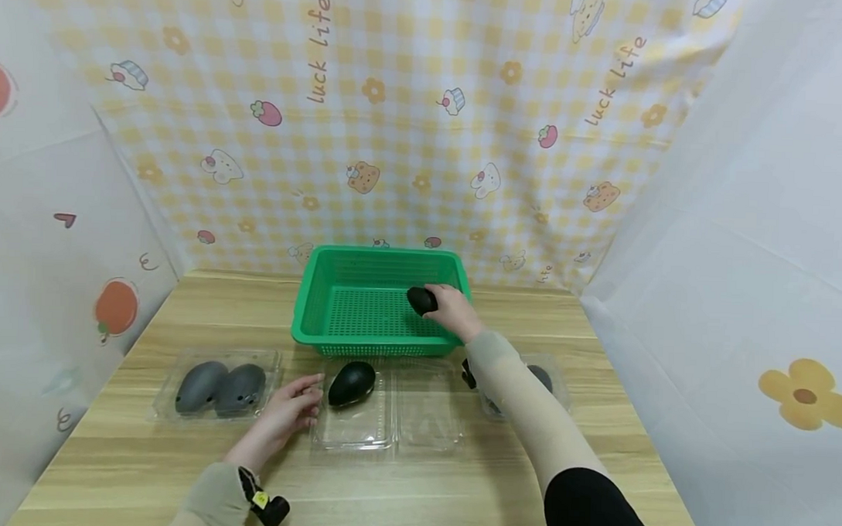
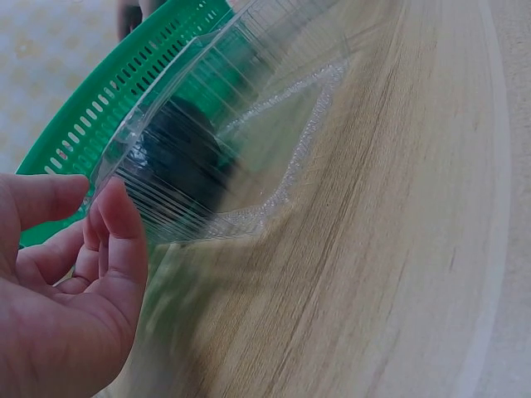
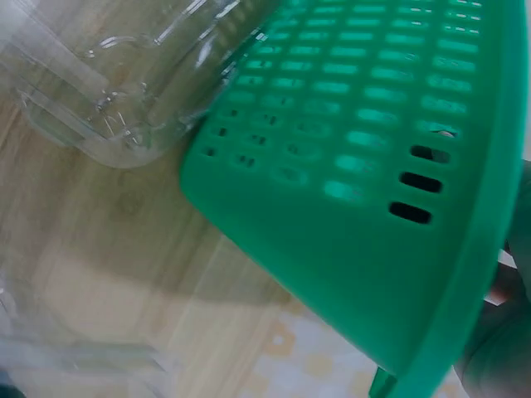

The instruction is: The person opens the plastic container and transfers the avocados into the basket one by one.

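Observation:
My right hand [image 1: 454, 310] grips a black avocado [image 1: 421, 301] over the right part of a green basket [image 1: 376, 346]. In the right wrist view the basket's side hides most of that hand. My left hand [image 1: 292, 409] pinches the left rim of an opened clear plastic clamshell box [image 1: 359, 435], as the left wrist view shows with the thumb and a fingertip at the edge. One glossy black avocado [image 1: 351, 384] lies in the box's left half. The lid half [image 1: 430, 410] lies flat to the right.
At the left stands a closed clear box [image 1: 166, 393] holding two dark avocados [image 1: 222, 388]. Another clear box [image 1: 559, 384] with dark fruit is at the right, partly hidden by my right forearm. A patterned cloth [image 1: 397, 138] hangs behind the wooden table [image 1: 385, 494].

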Available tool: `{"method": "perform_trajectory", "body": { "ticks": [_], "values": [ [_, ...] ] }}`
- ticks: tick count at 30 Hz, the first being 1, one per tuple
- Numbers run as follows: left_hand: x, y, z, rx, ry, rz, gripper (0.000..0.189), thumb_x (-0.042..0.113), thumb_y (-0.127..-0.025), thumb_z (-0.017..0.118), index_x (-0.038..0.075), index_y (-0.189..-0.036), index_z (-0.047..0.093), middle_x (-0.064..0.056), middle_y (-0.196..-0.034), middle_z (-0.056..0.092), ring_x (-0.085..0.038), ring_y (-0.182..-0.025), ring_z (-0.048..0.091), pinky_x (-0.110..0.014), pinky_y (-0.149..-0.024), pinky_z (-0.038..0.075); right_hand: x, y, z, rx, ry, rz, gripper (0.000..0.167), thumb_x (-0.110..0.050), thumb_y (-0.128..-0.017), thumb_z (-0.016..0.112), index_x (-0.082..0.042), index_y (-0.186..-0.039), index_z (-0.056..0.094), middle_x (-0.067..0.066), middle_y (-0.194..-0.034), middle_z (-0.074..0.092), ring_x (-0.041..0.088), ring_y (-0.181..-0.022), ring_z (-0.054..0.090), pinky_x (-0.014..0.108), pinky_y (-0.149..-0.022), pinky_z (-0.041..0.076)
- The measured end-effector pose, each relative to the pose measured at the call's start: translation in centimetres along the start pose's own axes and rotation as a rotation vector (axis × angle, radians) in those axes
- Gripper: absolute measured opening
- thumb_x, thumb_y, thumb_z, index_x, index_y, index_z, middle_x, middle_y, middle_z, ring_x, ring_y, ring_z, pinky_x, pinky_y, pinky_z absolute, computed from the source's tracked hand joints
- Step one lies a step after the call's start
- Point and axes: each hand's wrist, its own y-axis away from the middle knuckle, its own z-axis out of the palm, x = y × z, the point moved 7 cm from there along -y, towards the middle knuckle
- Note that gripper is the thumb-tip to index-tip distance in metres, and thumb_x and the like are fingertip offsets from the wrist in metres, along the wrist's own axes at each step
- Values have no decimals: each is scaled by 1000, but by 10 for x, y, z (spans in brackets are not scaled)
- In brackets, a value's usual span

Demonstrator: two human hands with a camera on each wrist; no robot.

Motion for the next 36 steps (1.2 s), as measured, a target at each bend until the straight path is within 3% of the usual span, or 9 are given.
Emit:
{"method": "perform_trajectory", "body": {
  "ticks": [17, 36],
  "values": [
    [-1, 0, 0, 2, 15, -6, 53, 2, -97, 53, -7, -145, 34, -1, -94, 49, -11, -71, 52, -24, -60, 51, 11, -5, 26, -74, 36, 77, 67, -21, -84, 78, -5, -142, 48, 15, -136, 54, 32, -122, 51, 44, -99, 45],
    [-1, -2, -1, -5, 14, 1, 51, 1, -97, 50, -8, -144, 35, 0, -93, 50, -10, -70, 51, -23, -59, 50, 15, -9, 36, -139, 58, 144, 67, -20, -85, 76, -5, -143, 47, 15, -138, 52, 31, -125, 49, 42, -99, 45]
  ]
}}
